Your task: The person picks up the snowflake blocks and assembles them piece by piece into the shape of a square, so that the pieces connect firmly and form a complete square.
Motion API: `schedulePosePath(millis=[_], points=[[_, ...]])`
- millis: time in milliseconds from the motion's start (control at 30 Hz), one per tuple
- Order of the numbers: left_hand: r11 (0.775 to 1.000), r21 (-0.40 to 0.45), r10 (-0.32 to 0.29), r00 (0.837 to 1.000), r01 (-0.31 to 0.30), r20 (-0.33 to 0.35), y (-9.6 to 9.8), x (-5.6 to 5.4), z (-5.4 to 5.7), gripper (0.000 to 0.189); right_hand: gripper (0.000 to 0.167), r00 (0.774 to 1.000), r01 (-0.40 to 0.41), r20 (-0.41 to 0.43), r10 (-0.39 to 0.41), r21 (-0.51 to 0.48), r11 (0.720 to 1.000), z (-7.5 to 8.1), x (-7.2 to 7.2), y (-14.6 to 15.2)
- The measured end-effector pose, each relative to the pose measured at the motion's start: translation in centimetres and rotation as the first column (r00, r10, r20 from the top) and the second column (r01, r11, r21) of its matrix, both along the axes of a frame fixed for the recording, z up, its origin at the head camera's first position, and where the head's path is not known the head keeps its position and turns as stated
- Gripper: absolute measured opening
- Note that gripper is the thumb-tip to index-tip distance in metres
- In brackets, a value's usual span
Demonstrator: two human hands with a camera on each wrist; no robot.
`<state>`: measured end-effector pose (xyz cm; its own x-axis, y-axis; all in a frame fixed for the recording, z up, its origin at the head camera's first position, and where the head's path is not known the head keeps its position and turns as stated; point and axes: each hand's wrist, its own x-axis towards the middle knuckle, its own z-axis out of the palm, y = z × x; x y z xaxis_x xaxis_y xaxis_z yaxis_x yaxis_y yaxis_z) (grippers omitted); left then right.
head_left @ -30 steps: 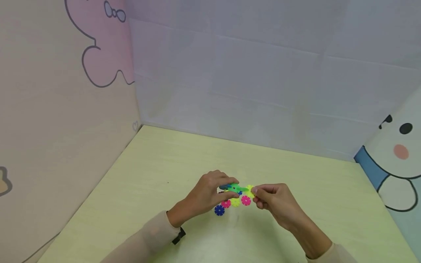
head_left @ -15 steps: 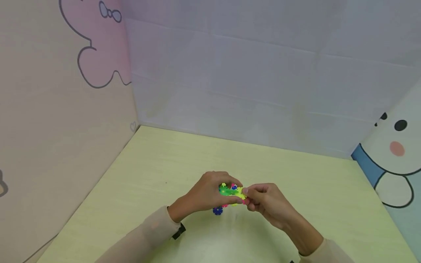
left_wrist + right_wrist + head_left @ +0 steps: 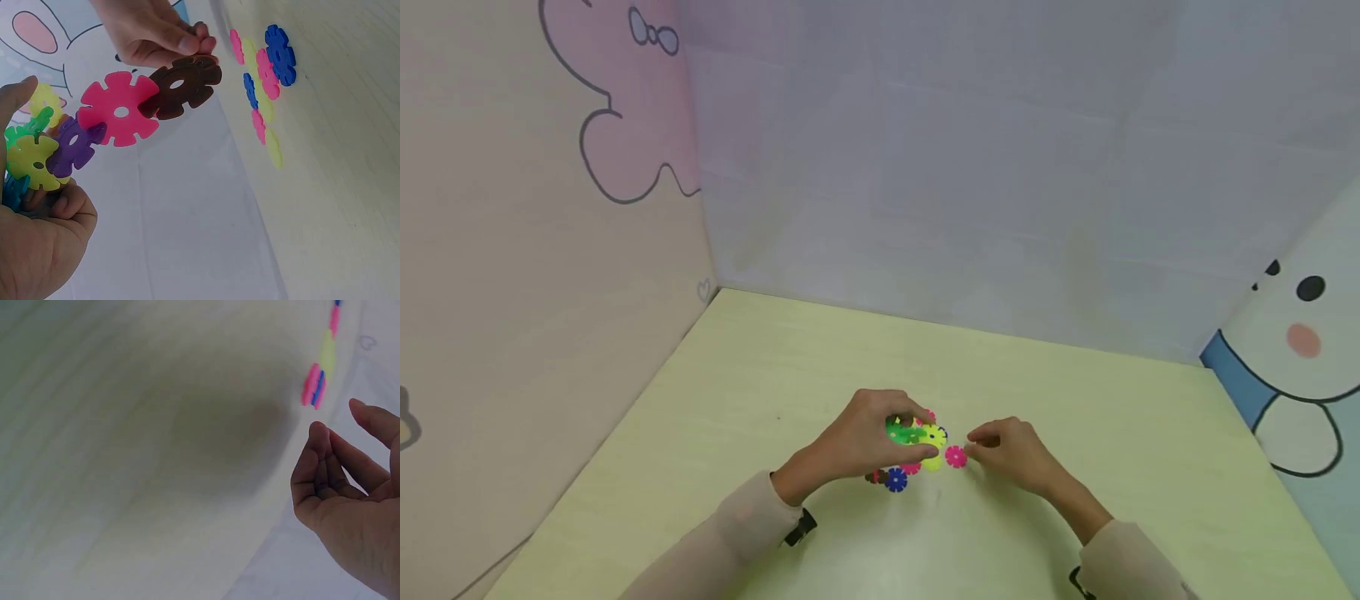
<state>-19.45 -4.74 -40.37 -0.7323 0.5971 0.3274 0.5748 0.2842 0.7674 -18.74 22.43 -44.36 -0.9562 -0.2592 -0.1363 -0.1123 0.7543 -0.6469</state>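
My left hand (image 3: 865, 435) holds a chain of joined, notched plastic snowflake discs. In the left wrist view, the discs between thumb and fingers are green, yellow (image 3: 24, 155), teal and purple (image 3: 62, 157). A pink disc (image 3: 100, 119) and a brown disc (image 3: 203, 78) stick out from this chain. My right hand (image 3: 1015, 454) holds nothing, its thumb apart from the fingers in the right wrist view. Its fingertips are right beside a loose pink disc (image 3: 951, 459) in the head view. A bright yellow disc (image 3: 927, 440) shows at the left fingertips.
Several loose discs lie close together on the pale table (image 3: 805, 350), among them a dark blue disc (image 3: 891, 486) nearest me. A grey sheet (image 3: 925, 208) stands behind the table. Printed cartoon walls rise at the left (image 3: 550, 350) and right.
My right hand pinched a yellow disc, brought it left to the chain, then let go and drew back rightward. The yellow disc stays at the left hand, which has shifted slightly left.
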Motion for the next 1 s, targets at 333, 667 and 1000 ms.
schedulePosePath(millis=[333, 667, 1000], points=[[1.0, -0.003, 0.01, 1.0, -0.01, 0.026, 0.0, -0.1, 0.1, 0.031, 0.016, 0.992, -0.058, -0.106, 0.073, 0.137, 0.989, -1.9, -0.6, -1.9], [1.0, -0.019, 0.009, 0.999, -0.008, 0.033, 0.0, -0.2, 0.0, 0.031, 0.004, 0.993, -0.094, -0.077, 0.089, -0.068, 0.993, -1.8, 0.1, 0.1], [1.0, -0.023, -0.013, 1.0, 0.012, -0.004, 0.2, -0.4, 0.2, 0.031, 0.008, 0.979, -0.031, -0.196, -0.059, -0.426, 0.904, 3.5, 3.3, -0.1]])
